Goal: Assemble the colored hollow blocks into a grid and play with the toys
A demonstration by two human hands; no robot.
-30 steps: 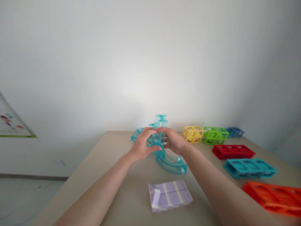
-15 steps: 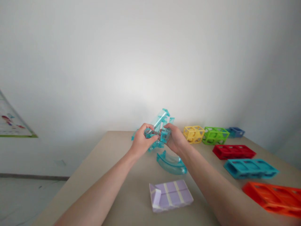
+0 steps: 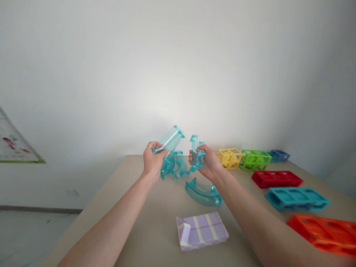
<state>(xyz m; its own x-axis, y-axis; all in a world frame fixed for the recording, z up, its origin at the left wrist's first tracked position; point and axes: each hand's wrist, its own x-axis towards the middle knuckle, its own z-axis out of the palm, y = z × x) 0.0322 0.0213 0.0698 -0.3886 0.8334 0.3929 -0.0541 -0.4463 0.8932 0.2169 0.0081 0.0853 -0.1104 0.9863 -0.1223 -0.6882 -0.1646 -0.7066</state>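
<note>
My left hand (image 3: 154,158) is closed on the lower end of a clear teal track piece (image 3: 172,137), a straight trough tilted up to the right. In my right hand (image 3: 208,160) is a smaller clear teal track piece (image 3: 194,152), held upright with the fingers around it. The two held pieces are apart. Several more teal track pieces (image 3: 180,168) lie on the table between and behind the hands, partly hidden by my left hand. A curved teal track piece (image 3: 204,193) rests nearer, below my right hand.
A purple box with pale stripes (image 3: 204,230) lies at the front of the table (image 3: 111,193). Along the right stand a yellow frame block (image 3: 229,158), a green one (image 3: 255,160), a blue one (image 3: 280,155), a red one (image 3: 276,179), a teal one (image 3: 297,199) and an orange one (image 3: 325,233).
My hands have moved apart. The left has gone left with the straight track piece, while the right keeps its smaller piece, now more upright. The loose teal pieces behind show more.
</note>
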